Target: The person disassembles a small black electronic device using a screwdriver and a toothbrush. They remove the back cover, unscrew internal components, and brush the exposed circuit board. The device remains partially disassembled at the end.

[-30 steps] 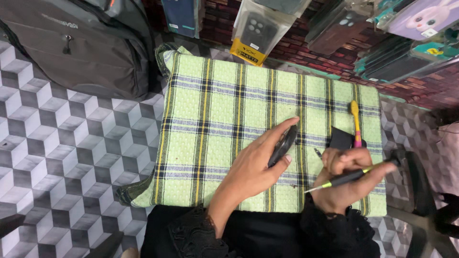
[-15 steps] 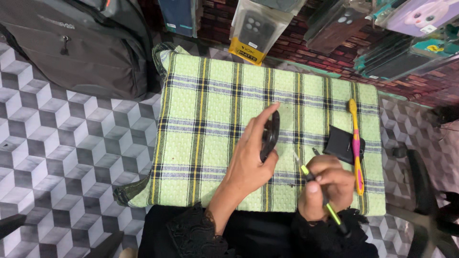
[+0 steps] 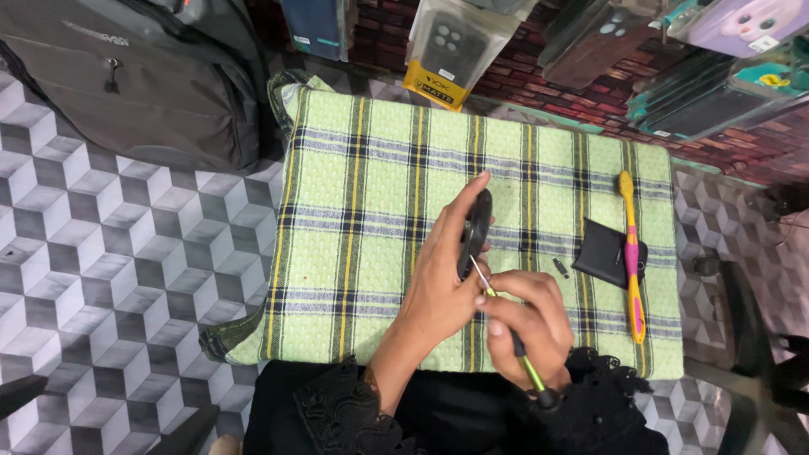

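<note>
Fingers of left hand [image 3: 442, 286] grip phone [image 3: 475, 233] on edge; right hand [image 3: 527, 324] fingers hold screwdriver [image 3: 506, 324], tip touching phone, above cloth [image 3: 379, 194].

Along the top edge of the frame, just left of centre, hangs a dark blue flat packet [image 3: 313, 25]. Beside it, at top centre, a clear plastic packet holding a black phone case [image 3: 455, 46] carries a yellow label [image 3: 434, 84] at its lower end. The upper right holds overlapping clear packets with dark, teal and lilac phone cases [image 3: 716, 67].
</note>
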